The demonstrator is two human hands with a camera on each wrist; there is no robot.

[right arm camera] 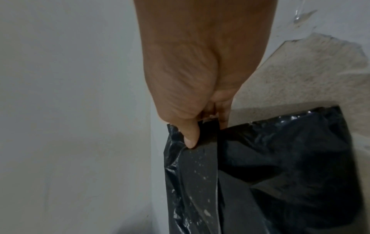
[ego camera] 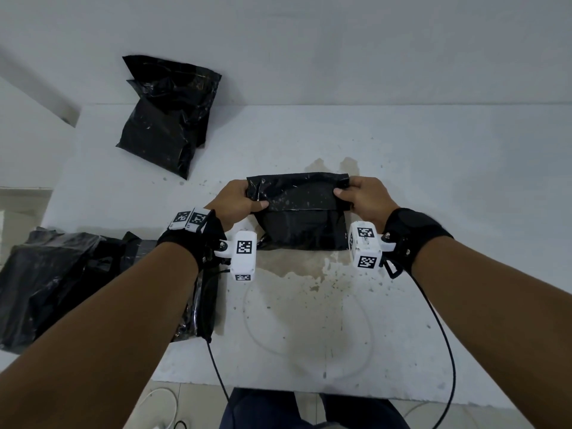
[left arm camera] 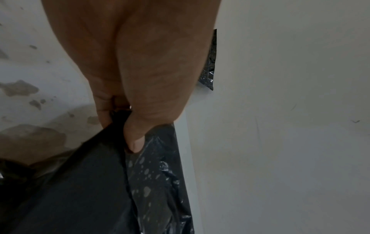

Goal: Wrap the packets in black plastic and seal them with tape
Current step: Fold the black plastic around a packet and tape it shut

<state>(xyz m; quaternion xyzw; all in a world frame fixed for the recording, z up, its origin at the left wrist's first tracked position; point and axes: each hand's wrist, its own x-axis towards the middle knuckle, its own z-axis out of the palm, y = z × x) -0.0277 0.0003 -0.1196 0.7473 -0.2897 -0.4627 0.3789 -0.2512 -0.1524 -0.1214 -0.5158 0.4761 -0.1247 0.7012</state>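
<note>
A black plastic bag [ego camera: 301,212] with a packet inside lies in the middle of the white table [ego camera: 433,212], its top flap folded toward me. My left hand [ego camera: 238,201] pinches the flap's left end, thumb on top. My right hand [ego camera: 360,196] pinches the flap's right end the same way. In the left wrist view the left hand [left arm camera: 128,126] grips the black plastic [left arm camera: 100,190] between thumb and fingers. In the right wrist view the right hand [right arm camera: 198,126] pinches the black plastic [right arm camera: 260,174] edge. The packet itself is hidden by the plastic. No tape is in view.
A wrapped black bundle [ego camera: 168,119] leans at the back left against the wall. A heap of black plastic [ego camera: 77,283] lies at the near left under my left forearm. The tabletop shows worn brown patches [ego camera: 309,289]. Cables [ego camera: 445,335] hang from both wrists.
</note>
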